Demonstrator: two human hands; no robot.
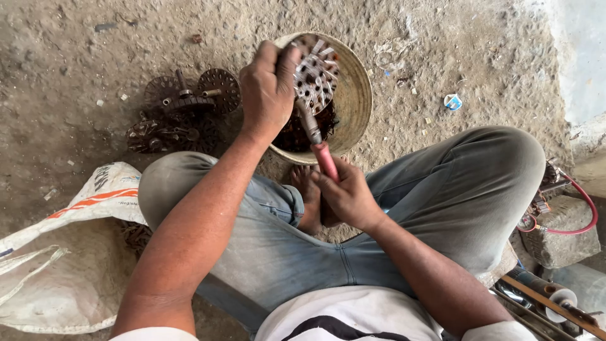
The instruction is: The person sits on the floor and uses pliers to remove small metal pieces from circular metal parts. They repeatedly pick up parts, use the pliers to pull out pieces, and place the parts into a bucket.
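**Tool in the core, right over the bowl**

The person sits cross-legged on the dirt floor, and both hands are busy. The left hand [268,88] is closed tight around a round metal core [315,74], a disc ringed with slots and pale strips sticking out of it, held tipped above the bowl [353,95]. The right hand [347,199] is wrapped around the red handle of a screwdriver-like tool [317,142], whose dark shaft runs up and away from the body to meet the underside of the core. Tip and core touch, as far as I can tell; the exact contact point sits behind the left thumb.

My read: this is the prying step, working the wire or strips out of the slots. A dark reddish tangle [309,126] already lies in the near side of the bowl, just below the core. The next move, I judge, calls for a firm left grip so the core does not spin, and a short, controlled lever with the right wrist, since a slip would send the tip toward the left fingers.

So the core is in the left hand, above the bowl's middle, just ahead of the bare feet [309,196]. On the floor to the left of the bowl sits a cluster of dark rusty cores [183,110], well clear of either hand. A white sack [69,252] lies by the left knee.
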